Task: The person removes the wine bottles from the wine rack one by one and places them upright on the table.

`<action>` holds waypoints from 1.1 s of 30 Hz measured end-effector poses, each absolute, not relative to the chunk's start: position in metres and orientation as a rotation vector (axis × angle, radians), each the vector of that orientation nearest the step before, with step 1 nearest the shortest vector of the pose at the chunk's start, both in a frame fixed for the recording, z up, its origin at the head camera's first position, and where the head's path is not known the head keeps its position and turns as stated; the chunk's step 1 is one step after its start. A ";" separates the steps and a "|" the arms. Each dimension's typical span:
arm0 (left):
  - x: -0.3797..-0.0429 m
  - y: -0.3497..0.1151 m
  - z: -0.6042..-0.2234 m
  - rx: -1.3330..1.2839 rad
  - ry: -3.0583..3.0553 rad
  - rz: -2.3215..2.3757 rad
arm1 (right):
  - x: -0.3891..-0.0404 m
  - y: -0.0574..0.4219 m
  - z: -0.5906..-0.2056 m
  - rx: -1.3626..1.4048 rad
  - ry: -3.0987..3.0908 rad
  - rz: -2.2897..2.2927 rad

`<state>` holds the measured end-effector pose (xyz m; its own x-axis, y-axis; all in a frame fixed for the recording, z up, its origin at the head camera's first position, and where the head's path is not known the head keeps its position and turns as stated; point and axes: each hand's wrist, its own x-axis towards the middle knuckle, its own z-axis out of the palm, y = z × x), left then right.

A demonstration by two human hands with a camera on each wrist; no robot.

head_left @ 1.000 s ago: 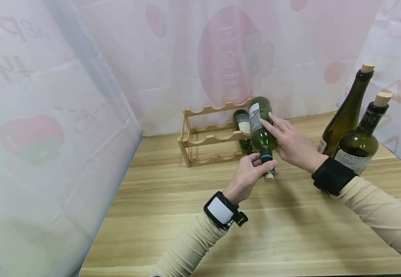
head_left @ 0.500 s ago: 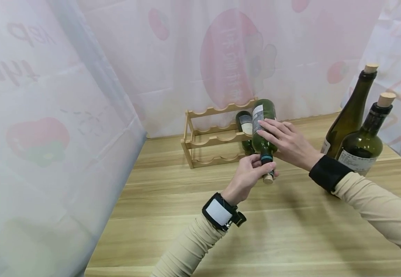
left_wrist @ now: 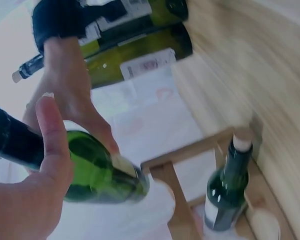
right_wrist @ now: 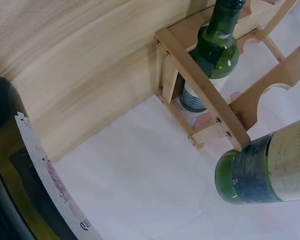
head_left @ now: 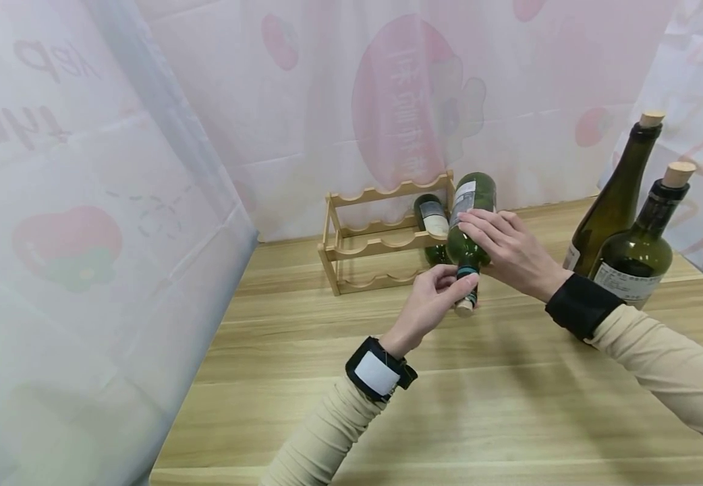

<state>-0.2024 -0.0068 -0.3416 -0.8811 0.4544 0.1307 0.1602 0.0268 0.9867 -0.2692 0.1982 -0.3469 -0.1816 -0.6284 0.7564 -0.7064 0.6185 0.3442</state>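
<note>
A green wine bottle [head_left: 466, 250] with a cork is held base-up and tilted, its neck toward the person. My left hand [head_left: 426, 305] grips the neck near the cork, thumb on top. My right hand [head_left: 512, 253] holds the bottle's body, fingers laid across the glass and label; its thumb is hidden. In the right wrist view the held bottle's base [right_wrist: 230, 176] is beside the top corner of a wooden wine rack [right_wrist: 195, 80]. Another green wine bottle [head_left: 433, 217] lies in the rack's lower level at the right end.
Two corked wine bottles stand upright at the right: a tall slim one [head_left: 617, 182] and a broader one [head_left: 631, 246], close to my right wrist. Printed white curtains [head_left: 303, 121] hang behind and left of the wooden table [head_left: 303, 378].
The held bottle has shifted right relative to the rack, and its tilt has changed, neck slightly left and up. My left hand moved with it; my right fingers slid along toward the neck.
</note>
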 end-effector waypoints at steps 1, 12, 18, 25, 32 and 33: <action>-0.203 -0.008 -0.342 0.666 2.127 1.950 | -0.268 0.199 -0.346 1.064 -1.887 0.107; -0.205 0.002 -0.338 1.454 2.821 1.575 | -0.257 0.205 -0.331 0.993 -1.965 0.068; -0.206 0.010 -0.335 1.613 2.976 1.514 | -0.250 0.205 -0.325 0.938 -1.999 0.033; -0.206 0.012 -0.333 1.660 2.891 1.691 | -0.246 0.209 -0.321 0.933 -1.954 0.056; -0.206 0.013 -0.326 1.678 2.847 1.738 | -0.242 0.214 -0.321 0.930 -1.949 0.097; -0.206 0.013 -0.325 1.667 2.835 1.744 | -0.241 0.215 -0.321 0.930 -1.952 0.105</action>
<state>-0.2058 0.0134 -0.3247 -0.4676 0.3692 0.8031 0.8833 0.2288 0.4091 -0.2415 0.2146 -0.3211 -0.2717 -0.5637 0.7800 -0.6444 0.7086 0.2877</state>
